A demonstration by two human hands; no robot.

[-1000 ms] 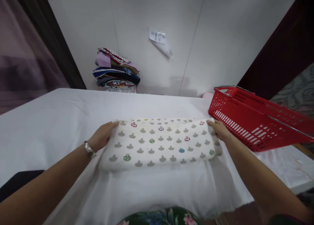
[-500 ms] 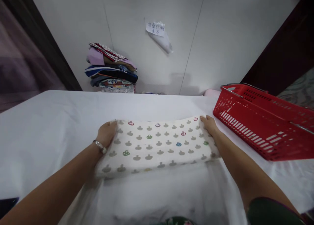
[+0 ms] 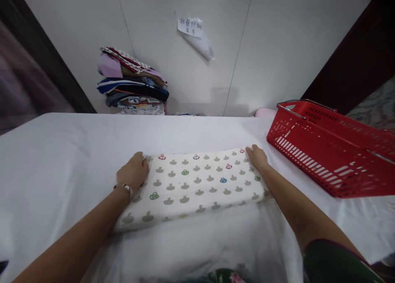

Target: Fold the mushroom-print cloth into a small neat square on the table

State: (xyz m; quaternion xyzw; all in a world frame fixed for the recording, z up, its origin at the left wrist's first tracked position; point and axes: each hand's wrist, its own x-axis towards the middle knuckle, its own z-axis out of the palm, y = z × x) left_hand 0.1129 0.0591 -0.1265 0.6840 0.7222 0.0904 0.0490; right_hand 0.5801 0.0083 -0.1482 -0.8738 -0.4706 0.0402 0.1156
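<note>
left hand (image 3: 133,172): palm flat on far-left corner of folded patterned cloth (image 3: 193,184) | right hand (image 3: 257,157): fingers resting on its far-right corner | cloth: lies flat on white table (image 3: 61,151), near the person | red basket (image 3: 330,147): right of cloth, apart

We had bare forearms, no sleeves down to the wrists. A silver metal wristwatch (image 3: 126,188) sat on our left wrist. Our right upper arm showed a dark green sleeve (image 3: 339,263); our front wore dark floral print (image 3: 228,276).

Matt printed cloth (image 3: 194,184); glossy red plastic basket (image 3: 333,151).
</note>
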